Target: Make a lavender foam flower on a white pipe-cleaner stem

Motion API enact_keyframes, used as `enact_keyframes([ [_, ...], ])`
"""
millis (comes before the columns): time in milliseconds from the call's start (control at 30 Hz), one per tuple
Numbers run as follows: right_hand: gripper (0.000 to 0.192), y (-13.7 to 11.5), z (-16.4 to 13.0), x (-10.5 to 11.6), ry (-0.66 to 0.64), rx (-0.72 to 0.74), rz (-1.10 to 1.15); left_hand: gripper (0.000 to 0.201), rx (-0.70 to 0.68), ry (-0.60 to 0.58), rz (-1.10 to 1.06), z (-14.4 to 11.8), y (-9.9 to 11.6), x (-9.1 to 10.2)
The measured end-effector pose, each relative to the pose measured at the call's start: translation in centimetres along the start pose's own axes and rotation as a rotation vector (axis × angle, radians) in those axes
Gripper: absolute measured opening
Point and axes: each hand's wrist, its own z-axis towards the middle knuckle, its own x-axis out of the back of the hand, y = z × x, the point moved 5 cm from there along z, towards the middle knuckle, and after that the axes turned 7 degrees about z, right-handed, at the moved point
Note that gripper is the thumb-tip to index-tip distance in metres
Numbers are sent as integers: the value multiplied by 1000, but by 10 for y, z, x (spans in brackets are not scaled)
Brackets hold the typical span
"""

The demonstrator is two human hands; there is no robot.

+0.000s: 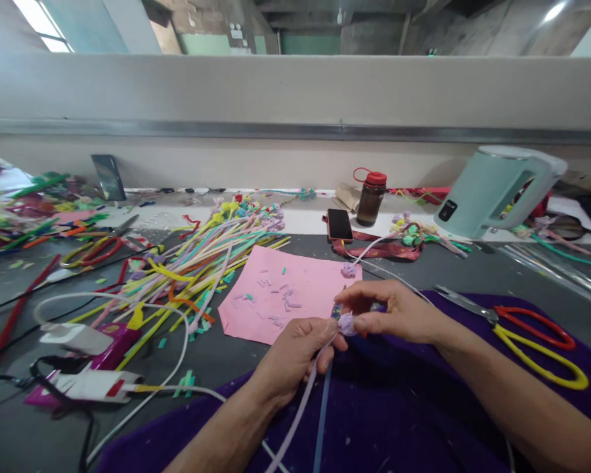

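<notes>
Both hands raised just above the purple cloth near the tabletop edge, left hand pinched shut around the lilac pipe cleaner stem for steadiness, right hand closed on its curled bud for shaping.

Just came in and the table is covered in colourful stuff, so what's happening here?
A person is working a lilac pipe cleaner with both bare hands. The left hand grips the stem, with a blue pipe cleaner hanging beside it, while the right hand pinches a small curled lilac bud at its tip. Scissors lie on the purple cloth to the right. Ahead are a pink sheet with snippets and a pile of pipe cleaners.
</notes>
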Motion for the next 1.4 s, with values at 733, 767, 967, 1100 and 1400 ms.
enact_keyframes([
  [733, 8, 20, 5, -23, 172, -71, 54, 23, -36, 145, 227, -2, 9, 8],
  [767, 8, 20, 5, -23, 176, -70, 51, 21, -36, 153, 238, -3, 10, 8],
  [967, 38, 24, 7, -14, 163, -51, 210, 23, -48, 186, 242, -3, 13, 9],
  [1100, 39, 34, 9, 4, 311, -85, 395, 26, -12, 142, 121, -2, 10, 11],
  [1400, 31, 48, 10, 14, 405, -155, 449, 23, 13, 52, -85, 0, 3, 11],
])
